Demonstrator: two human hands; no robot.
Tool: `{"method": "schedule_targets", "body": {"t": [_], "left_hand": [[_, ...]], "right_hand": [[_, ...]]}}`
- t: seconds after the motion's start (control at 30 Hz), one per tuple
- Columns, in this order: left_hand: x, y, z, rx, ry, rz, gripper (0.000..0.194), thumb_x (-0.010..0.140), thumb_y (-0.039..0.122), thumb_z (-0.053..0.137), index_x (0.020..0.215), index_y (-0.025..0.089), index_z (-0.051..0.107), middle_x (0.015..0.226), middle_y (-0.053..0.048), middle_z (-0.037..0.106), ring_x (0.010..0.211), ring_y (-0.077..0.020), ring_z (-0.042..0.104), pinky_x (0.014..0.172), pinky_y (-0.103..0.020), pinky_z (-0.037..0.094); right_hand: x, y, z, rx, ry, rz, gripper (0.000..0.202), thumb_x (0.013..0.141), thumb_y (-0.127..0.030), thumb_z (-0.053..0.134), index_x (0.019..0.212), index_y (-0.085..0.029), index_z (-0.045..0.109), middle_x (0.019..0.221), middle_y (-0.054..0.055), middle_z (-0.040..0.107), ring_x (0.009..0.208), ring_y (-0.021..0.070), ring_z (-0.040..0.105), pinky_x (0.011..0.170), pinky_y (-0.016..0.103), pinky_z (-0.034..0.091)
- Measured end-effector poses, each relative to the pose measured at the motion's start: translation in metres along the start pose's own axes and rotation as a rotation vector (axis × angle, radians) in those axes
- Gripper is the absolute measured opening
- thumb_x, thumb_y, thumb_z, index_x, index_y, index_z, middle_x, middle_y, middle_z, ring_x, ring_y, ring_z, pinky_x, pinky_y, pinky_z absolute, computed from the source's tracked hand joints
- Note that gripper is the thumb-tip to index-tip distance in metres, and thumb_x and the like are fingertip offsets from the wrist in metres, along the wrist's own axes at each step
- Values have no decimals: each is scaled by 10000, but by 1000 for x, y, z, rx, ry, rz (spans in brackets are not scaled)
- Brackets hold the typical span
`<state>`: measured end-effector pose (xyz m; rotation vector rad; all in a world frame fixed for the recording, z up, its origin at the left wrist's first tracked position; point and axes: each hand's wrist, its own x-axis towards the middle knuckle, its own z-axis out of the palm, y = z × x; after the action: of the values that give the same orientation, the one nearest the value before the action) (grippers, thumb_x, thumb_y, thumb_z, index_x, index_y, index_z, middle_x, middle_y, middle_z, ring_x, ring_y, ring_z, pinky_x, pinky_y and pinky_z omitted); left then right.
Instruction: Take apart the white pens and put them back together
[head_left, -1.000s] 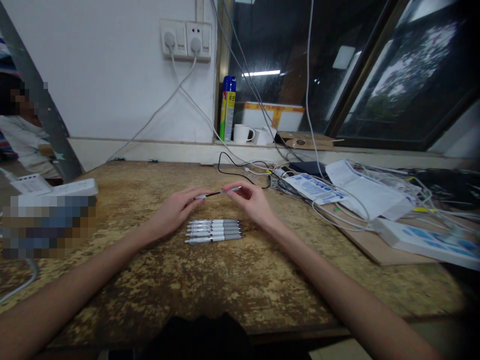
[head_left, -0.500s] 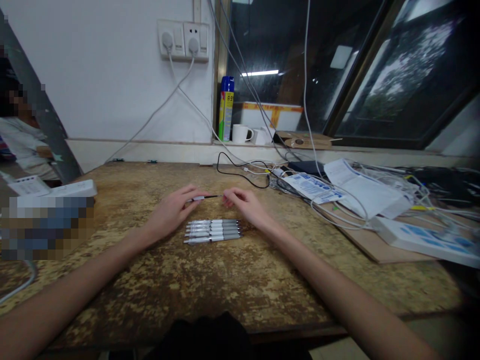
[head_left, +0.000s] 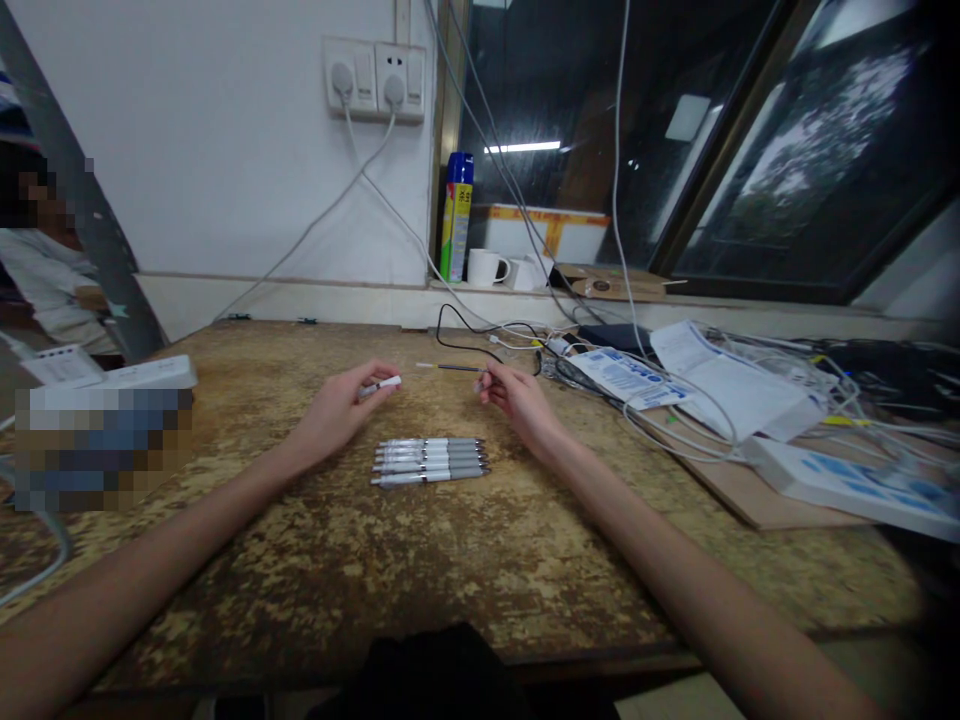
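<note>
Closed around a white pen barrel [head_left: 388,383], my left hand [head_left: 346,405] is above the left middle of the worn wooden table. My right hand [head_left: 519,402] pinches a thin ink refill [head_left: 454,367] by its right end, and the refill points left, apart from the barrel. A small pale piece, too small to name, shows by the right fingers. Between my forearms, several white-and-grey pens [head_left: 429,461] lie side by side on the table, nearer to me than both hands.
Papers [head_left: 739,380], tangled cables and a white power strip [head_left: 847,485] on a board [head_left: 720,485] occupy the right side. Another power strip [head_left: 112,378] stands at the left edge. A spray can [head_left: 457,220] and a mug [head_left: 486,267] are on the sill; a person sits far left.
The refill has come fully out of the pen barrel. My right hand has moved right with it, while my left hand keeps the barrel.
</note>
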<state>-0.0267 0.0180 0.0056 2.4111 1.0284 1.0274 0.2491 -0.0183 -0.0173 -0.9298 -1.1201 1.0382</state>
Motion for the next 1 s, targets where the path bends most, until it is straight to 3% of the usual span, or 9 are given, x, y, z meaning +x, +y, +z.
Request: {"method": "schedule_targets", "body": {"t": [0.17, 0.37, 0.7, 1.0], "left_hand": [[0, 2, -2, 27, -4, 7, 344, 1017, 489, 542, 1155, 227, 718, 1187, -67, 753, 1043, -264, 693, 932, -382, 528], [-1, -2, -5, 47, -8, 27, 331, 1029, 469, 529, 1158, 237, 726, 1200, -64, 743, 1085, -259, 674, 970, -388, 515], [-2, -3, 0, 67, -24, 18, 397, 1031, 537, 501, 1164, 242, 730, 1220, -72, 741, 1108, -271, 674, 1023, -417, 499], [-2, -1, 3, 77, -34, 27, 374, 1027, 482, 520, 1216, 238, 730, 1253, -73, 739, 1130, -272, 676, 1029, -408, 503]], "right_hand": [[2, 1, 2, -183, -45, -101, 355, 804, -545, 731, 804, -191, 704, 837, 38, 691, 783, 177, 623, 802, 311, 485], [3, 4, -2, -410, 25, -179, 300, 779, -460, 756, 910, -192, 723, 857, 46, 727, 782, 198, 634, 773, 325, 488], [3, 1, -7, -427, 50, -182, 313, 803, -481, 749, 913, -187, 736, 829, 51, 735, 762, 200, 641, 736, 319, 485], [2, -1, -4, -365, -7, -162, 456, 872, -626, 650, 782, -184, 719, 731, 38, 678, 710, 180, 593, 745, 316, 457]]}}
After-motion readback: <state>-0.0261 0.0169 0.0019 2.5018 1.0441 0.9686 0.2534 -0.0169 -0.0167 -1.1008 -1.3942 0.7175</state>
